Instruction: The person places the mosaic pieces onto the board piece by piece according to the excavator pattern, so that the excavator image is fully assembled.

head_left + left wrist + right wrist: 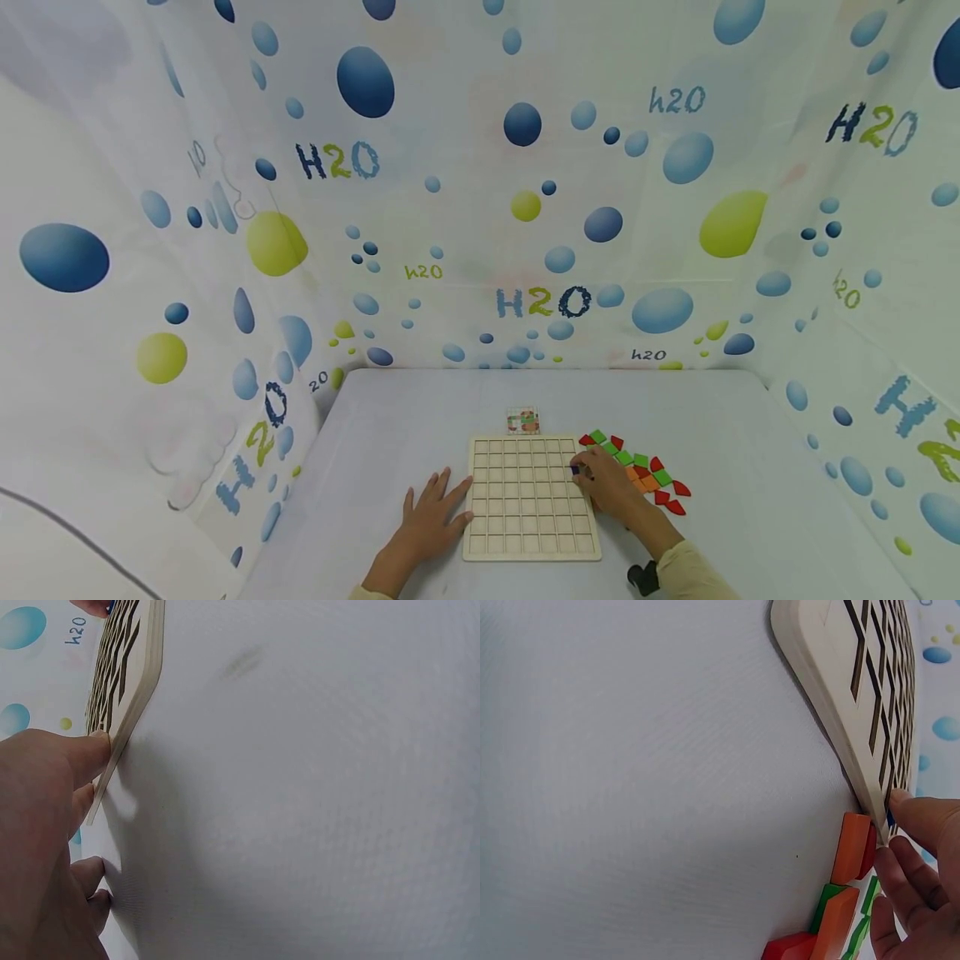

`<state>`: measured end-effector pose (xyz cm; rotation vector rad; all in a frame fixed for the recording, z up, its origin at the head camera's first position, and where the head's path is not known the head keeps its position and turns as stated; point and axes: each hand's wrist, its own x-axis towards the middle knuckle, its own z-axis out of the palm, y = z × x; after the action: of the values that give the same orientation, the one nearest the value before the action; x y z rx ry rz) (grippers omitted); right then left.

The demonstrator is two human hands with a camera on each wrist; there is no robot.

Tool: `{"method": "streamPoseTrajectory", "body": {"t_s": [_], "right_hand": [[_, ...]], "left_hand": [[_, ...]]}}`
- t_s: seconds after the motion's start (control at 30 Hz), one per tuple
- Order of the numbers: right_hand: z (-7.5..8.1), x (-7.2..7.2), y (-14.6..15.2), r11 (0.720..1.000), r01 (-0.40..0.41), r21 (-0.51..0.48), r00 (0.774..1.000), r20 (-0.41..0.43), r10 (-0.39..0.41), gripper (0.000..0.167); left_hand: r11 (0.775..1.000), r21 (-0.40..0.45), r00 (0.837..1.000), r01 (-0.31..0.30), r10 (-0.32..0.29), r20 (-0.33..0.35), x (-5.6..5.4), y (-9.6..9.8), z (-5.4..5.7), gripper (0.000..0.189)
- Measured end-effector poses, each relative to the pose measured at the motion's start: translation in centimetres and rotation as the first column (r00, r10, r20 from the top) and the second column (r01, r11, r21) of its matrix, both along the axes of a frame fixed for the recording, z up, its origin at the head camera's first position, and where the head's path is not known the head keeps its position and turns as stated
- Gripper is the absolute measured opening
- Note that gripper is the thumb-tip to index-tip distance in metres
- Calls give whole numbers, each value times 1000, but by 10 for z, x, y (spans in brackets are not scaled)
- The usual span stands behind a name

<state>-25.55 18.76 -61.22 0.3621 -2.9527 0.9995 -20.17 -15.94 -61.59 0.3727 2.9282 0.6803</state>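
Note:
A pale wooden grid board [531, 557] with rows of square cells lies flat on the white table. My left hand [431, 521] is at its left side, fingers spread, and in the left wrist view the thumb [91, 754] touches the board's edge. At the upper right of the grid, my right hand [611, 483] pinches a small dark blue piece [575, 470]. The right wrist view shows that blue piece [890, 819] low between thumb and board, mostly hidden by the fingers. Its exact shape cannot be made out.
Right of the board lie several loose red, green and orange pieces [662, 477], partly behind the right hand. A small printed card [522, 420] sits just beyond the board's far edge. Near the right sleeve is a black object [642, 577]. A patterned curtain [465, 208] hangs behind the table.

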Motion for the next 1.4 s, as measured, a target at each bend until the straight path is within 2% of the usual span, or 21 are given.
{"method": "streamPoseTrajectory", "body": {"t_s": [0.5, 0.57, 0.67, 0.8, 0.9, 1.07, 1.2, 1.4], "right_hand": [[2, 0, 2, 999, 11, -39, 1000, 22, -10, 16], [3, -1, 3, 997, 44, -64, 999, 20, -42, 18], [3, -6, 7, 991, 123, -58, 992, -33, -125, 23], [4, -16, 13, 967, 255, -8, 956, -147, -254, 26], [5, -25, 17, 948, 319, 22, 933, -185, -309, 28], [10, -37, 17, 931, 352, 94, 932, -122, -340, 33], [12, -42, 14, 932, 332, 147, 943, -58, -327, 33], [14, -48, 12, 933, 332, 139, 943, -48, -328, 28]], "left_hand": [[1000, 3, 1000, 3, -3, -3, 1, -1, 1, 58], [1000, 2, 1000, 2, -2, -5, 1, -1, 1, 58], [1000, -1, 1000, 0, 0, -7, 1, -1, 0, 58], [1000, 4, 1000, 3, -3, -6, 1, 0, 0, 58], [1000, 11, 1000, 7, -7, -6, 1, 0, 0, 58], [1000, 21, 1000, 11, -11, 1, 0, -1, 0, 59], [1000, 23, 1000, 14, -14, 3, 0, -1, -1, 59], [999, 28, 1000, 17, -17, 7, 0, -3, -2, 60]]}}
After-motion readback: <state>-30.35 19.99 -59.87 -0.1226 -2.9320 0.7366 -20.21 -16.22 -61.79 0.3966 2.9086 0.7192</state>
